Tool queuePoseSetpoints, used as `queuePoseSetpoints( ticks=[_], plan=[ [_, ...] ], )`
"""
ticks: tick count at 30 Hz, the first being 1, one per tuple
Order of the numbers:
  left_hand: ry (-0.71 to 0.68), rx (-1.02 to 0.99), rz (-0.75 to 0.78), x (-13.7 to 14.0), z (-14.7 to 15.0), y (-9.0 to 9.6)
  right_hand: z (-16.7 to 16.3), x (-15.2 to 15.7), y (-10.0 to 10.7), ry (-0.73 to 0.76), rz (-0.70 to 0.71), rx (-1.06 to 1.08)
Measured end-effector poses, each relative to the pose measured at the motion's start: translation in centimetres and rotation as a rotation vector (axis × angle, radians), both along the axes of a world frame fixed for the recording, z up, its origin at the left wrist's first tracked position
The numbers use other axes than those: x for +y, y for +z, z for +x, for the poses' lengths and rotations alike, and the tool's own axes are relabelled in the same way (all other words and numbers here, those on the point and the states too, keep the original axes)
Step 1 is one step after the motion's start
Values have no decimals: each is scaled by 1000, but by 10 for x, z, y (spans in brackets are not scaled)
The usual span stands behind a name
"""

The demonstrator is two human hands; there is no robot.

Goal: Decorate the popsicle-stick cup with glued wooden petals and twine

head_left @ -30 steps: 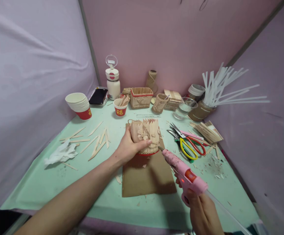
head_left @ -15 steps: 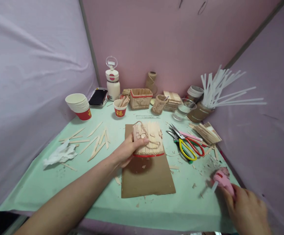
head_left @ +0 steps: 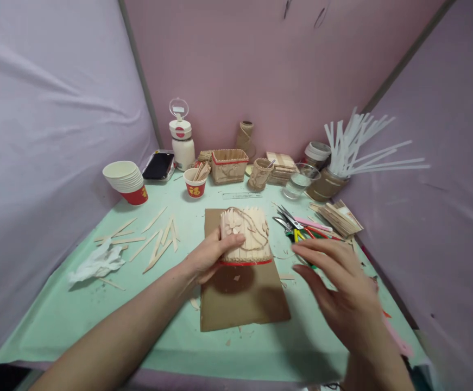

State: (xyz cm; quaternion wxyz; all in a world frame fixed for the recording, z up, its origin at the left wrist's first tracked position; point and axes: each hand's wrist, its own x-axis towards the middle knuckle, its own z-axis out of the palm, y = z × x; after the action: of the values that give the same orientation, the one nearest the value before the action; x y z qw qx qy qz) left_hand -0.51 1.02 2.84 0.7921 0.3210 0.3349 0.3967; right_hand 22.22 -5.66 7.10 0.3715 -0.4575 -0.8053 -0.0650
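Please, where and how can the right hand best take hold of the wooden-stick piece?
The wooden-stick piece is probably best gripped low on its right edge, from the right: the left hand holds the opposite side, and the small decoration at the right sits higher.

My head camera looks forward and down, close over my left hand (head_left: 212, 251), right hand (head_left: 344, 288) and table (head_left: 57, 323).

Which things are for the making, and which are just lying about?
Probably for the job: wooden-stick piece in the left hand, cardboard underneath, pink glue gun, mostly hidden, scissors.

Probably just lying about: phone, white bottle, crumpled tissue.
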Motion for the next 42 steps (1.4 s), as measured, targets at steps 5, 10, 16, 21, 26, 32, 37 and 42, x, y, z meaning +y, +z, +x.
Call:
queuePoseSetpoints(
  ticks=[5,10,16,21,26,32,37,42],
  plan=[
    [-3,-17,29,1,-4,1,-34,34,-7,148,-49,52],
    [15,-20,37,3,-4,0,-34,41,-12,194,-60,125],
    [13,-5,29,4,-1,-1,-34,44,-14,224,-111,123],
    [15,7,21,4,1,-2,-29,46,-17,265,-96,85],
    [-2,4,8,4,0,-5,-27,48,-20,269,-56,10],
    [-30,16,-26,3,-3,-5,-28,48,-21,284,-69,18],
    [-8,41,-53,3,-3,-5,-28,46,-19,289,-111,20],
    [-7,51,-30,4,-3,-6,-26,43,-16,288,-150,15]
  ],
)
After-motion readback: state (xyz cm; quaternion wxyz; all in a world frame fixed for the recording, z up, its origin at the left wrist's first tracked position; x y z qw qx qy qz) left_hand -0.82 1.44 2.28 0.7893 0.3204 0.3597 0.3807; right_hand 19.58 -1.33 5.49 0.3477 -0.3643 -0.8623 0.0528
